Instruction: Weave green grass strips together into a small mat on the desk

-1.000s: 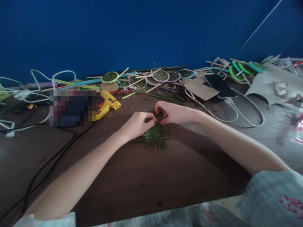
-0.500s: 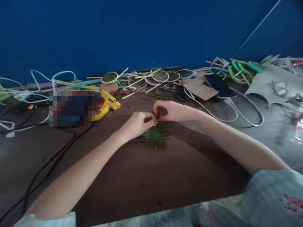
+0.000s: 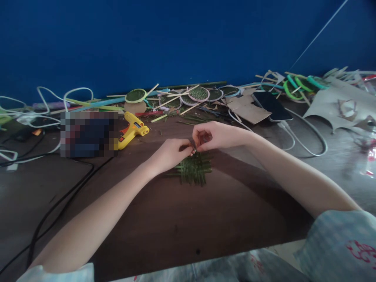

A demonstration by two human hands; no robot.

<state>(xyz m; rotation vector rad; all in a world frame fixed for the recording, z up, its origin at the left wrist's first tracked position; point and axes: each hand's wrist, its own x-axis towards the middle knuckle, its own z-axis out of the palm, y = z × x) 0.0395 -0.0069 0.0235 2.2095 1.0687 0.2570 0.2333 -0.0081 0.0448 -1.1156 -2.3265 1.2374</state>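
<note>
A small mat of woven green leaf strips (image 3: 194, 170) lies flat on the dark table, its strip ends sticking out unevenly. My left hand (image 3: 173, 154) is at the mat's far left part, thumb and fingertips pinched together on the strips. Close beside it, my right hand (image 3: 210, 136) pinches a thin strip at the mat's far edge, its other fingers curled. The fingertips of both hands almost meet. My hands cover the far part of the weave, so the exact strip in each pinch is hard to see.
A yellow glue gun (image 3: 132, 131) lies left of my hands, beside a blurred-out object (image 3: 91, 135). Small round woven frames (image 3: 199, 94), sticks and scraps line the blue wall. Right: cardboard (image 3: 248, 107), a phone (image 3: 273, 106) with a white cable. Black cords (image 3: 70, 192) cross the left side.
My right hand has lifted slightly and shifted a little to the right, still pinching. My left hand and the mat stay nearly in place.
</note>
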